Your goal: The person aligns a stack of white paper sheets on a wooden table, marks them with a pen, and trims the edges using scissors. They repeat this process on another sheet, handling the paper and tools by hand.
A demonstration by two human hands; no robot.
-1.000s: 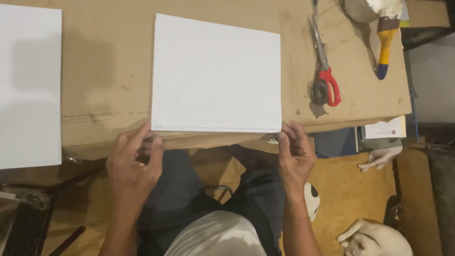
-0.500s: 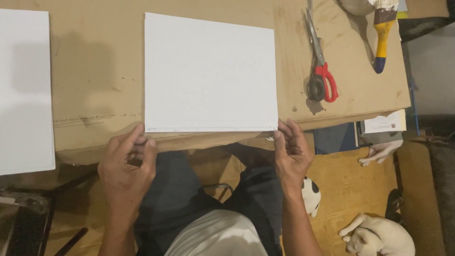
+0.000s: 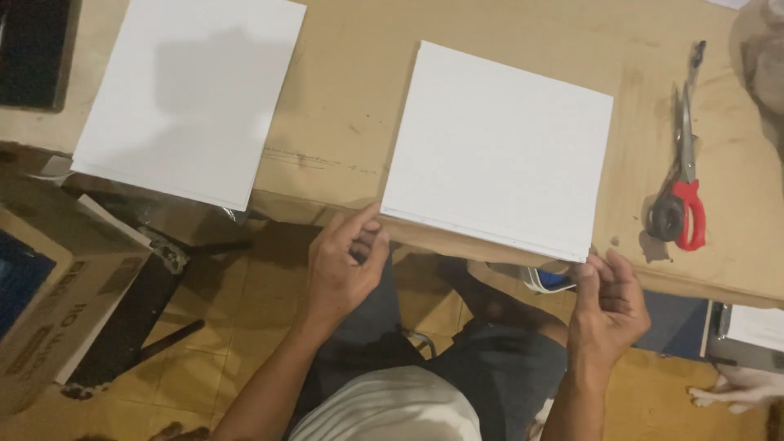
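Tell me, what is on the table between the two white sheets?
Nothing. In the head view, only bare brown table lies between the left white sheet and the white sheet that both hands pinch.

White sheets (image 3: 498, 151), brown table (image 3: 343, 122), red-handled scissors (image 3: 682, 175)

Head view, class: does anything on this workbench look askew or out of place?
Yes. The white sheet on the left overhangs the workbench edge at its near corner, unsupported. The square white sheet, pinched at its near corners by the left hand and right hand, lies tilted to the bench edge.
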